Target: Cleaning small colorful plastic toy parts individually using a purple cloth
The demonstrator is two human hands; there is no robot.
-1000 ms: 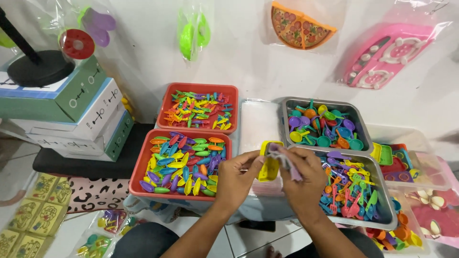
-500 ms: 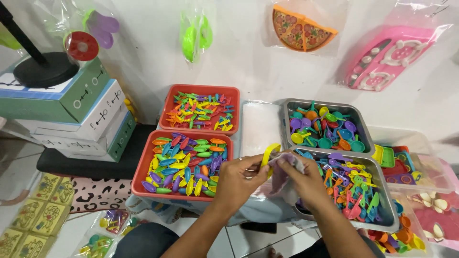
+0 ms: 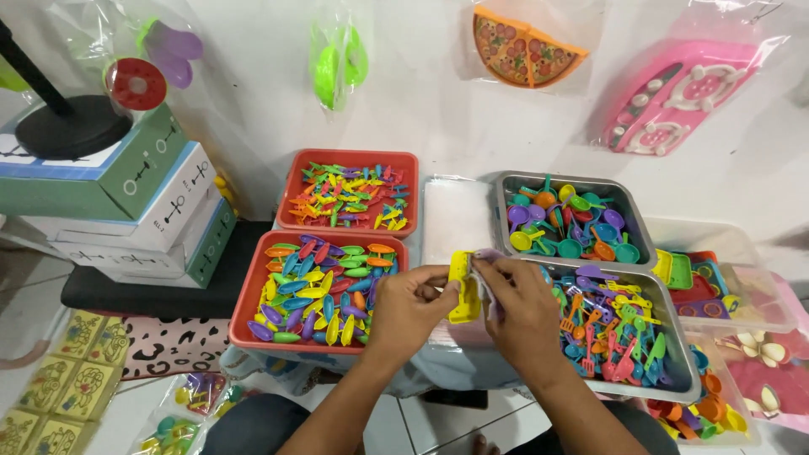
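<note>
My left hand (image 3: 410, 305) grips a small yellow plastic toy tray (image 3: 462, 289) from its left side, holding it upright. My right hand (image 3: 521, 305) pinches the tray's top right edge together with a thin clear plastic bag (image 3: 491, 297) and a small purple toy piece (image 3: 486, 254). Both hands hover between the near red tray of coloured toy knives (image 3: 320, 291) and the near metal tray of toy forks and spatulas (image 3: 619, 327). Whether the yellow tray is inside the bag I cannot tell.
A far red tray (image 3: 351, 192) holds small coloured pieces. A far metal tray (image 3: 570, 221) holds toy pans. A stack of clear bags (image 3: 453, 215) lies between the trays. Clear boxes of toys (image 3: 716, 282) stand at right, stacked cartons (image 3: 126, 198) at left. Bagged toys (image 3: 521, 46) hang on the wall.
The yellow tray turned from edge-on to upright and face-on. My right hand rose from bunching the bag low to pinching the tray's top edge.
</note>
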